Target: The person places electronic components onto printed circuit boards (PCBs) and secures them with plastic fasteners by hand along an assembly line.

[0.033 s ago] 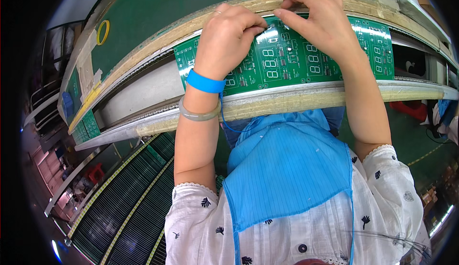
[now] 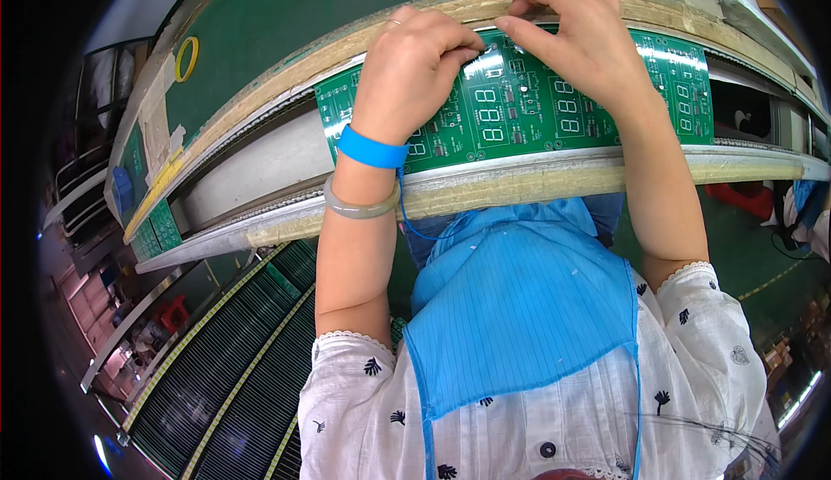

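Note:
A long green circuit board (image 2: pixel 537 134) with white digit outlines and small soldered parts lies across the rail track in front of me. Over its left half is my left hand (image 2: pixel 411 69), thumb and forefinger pinched together at the board's far edge; whatever is between the tips is too small to make out. My right hand (image 2: pixel 576 34) hovers above the far edge, right of the middle, its thumb and fingers apart and holding nothing visible. A blue wrist strap (image 2: pixel 372 148) with a thin cord and a pale bangle (image 2: pixel 359 201) circle my left arm.
Wooden and metal rails (image 2: pixel 554 168) border the track on both sides. A yellow tape ring (image 2: pixel 185 59) lies on the green surface at far left. Smaller green boards (image 2: pixel 156 231) sit at the track's left end. Black slotted racks (image 2: pixel 234 367) stand below left.

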`<state>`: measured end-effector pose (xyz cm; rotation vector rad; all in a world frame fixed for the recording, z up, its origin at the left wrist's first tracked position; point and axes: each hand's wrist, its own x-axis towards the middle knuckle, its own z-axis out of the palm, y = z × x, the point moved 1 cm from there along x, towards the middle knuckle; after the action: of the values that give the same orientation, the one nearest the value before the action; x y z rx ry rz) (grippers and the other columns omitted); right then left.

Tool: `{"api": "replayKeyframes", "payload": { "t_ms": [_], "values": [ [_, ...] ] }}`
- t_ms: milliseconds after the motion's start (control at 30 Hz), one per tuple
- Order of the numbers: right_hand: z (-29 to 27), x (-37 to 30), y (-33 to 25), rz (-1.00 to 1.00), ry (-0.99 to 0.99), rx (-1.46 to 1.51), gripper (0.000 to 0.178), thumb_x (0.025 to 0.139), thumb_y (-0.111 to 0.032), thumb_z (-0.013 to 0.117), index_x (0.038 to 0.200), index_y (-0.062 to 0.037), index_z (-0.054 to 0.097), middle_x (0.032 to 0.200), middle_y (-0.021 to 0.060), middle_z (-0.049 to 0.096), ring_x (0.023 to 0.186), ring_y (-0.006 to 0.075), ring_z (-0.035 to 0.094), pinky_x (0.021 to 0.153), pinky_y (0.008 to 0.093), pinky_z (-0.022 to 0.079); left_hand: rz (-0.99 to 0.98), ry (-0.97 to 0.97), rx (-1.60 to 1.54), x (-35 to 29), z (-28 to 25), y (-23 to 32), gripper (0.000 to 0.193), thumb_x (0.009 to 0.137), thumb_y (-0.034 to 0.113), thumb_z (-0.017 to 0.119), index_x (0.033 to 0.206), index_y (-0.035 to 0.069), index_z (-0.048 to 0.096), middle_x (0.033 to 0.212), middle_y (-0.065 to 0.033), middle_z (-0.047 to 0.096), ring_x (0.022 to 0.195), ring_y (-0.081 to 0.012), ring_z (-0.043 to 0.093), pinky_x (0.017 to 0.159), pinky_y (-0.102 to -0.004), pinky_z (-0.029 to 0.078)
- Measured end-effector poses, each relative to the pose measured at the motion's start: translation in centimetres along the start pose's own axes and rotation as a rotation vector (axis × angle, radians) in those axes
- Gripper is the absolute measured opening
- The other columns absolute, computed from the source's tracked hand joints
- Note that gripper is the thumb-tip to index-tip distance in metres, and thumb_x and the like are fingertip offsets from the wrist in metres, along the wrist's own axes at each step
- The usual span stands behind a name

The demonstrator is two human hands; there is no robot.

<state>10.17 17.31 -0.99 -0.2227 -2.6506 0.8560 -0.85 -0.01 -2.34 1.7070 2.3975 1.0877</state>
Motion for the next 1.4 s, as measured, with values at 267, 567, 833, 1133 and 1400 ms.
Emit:
{"api": "replayKeyframes", "payload": {
  "t_ms": [267,567,833,1133,1400],
  "values": [
    [-0.3,-0.1,0.0,0.001,-0.001,0.012,0.033,0.086,-0.026,0.071,0.115,-0.0103,0.071,0.093,0.0056,0.072,0.095,0.0226,0.063,0.069,0.0351,0.053,-0.021,0.021,0.022,-0.2,0.0,-0.3,0.008,0.076,0.007,0.074,0.083,0.008,0.076,0.083,-0.0076,0.069,0.082,-0.0307,0.061,0.075,-0.0404,0.050],
    [-1.9,-0.1,-2.0,0.035,-0.001,-0.036,0.026,0.088,-0.024,0.069,0.106,-0.0049,0.069,0.092,0.0053,0.072,0.089,0.0219,0.063,0.086,0.0375,0.043,-0.039,0.017,0.042,-0.4,-0.1,-0.3,0.007,0.077,0.008,0.074,0.084,0.009,0.076,0.083,-0.0064,0.069,0.082,-0.0301,0.061,0.076,-0.0396,0.050],
    [-1.6,-0.2,-1.3,0.057,0.013,0.039,0.028,0.085,-0.027,0.069,0.104,-0.0068,0.068,0.090,0.0076,0.071,0.092,0.0280,0.061,0.087,0.0411,0.040,0.121,-0.039,0.356,0.2,-0.2,1.1,0.005,0.078,0.010,0.072,0.080,0.013,0.075,0.085,-0.0030,0.067,0.085,-0.0276,0.061,0.079,-0.0414,0.047],
    [-2.8,0.3,-1.6,0.080,0.007,0.045,0.026,0.084,-0.024,0.068,0.103,-0.0061,0.070,0.088,0.0090,0.071,0.090,0.0285,0.063,0.085,0.0418,0.043,-0.016,-0.078,0.085,0.7,-0.4,1.2,0.011,0.082,0.009,0.072,0.093,0.008,0.075,0.089,-0.0081,0.069,0.081,-0.0283,0.064,0.076,-0.0365,0.051],
    [-6.5,6.3,0.2,-0.048,0.144,-0.239,0.015,0.083,-0.014,0.065,0.085,-0.0027,0.074,0.083,0.0199,0.071,0.084,0.0366,0.069,0.076,0.0433,0.054,0.088,0.154,0.189,8.8,-1.9,2.5,0.007,0.081,0.009,0.068,0.085,0.005,0.073,0.087,-0.0157,0.066,0.088,-0.0396,0.059,0.081,-0.0435,0.050]
  ]
}}
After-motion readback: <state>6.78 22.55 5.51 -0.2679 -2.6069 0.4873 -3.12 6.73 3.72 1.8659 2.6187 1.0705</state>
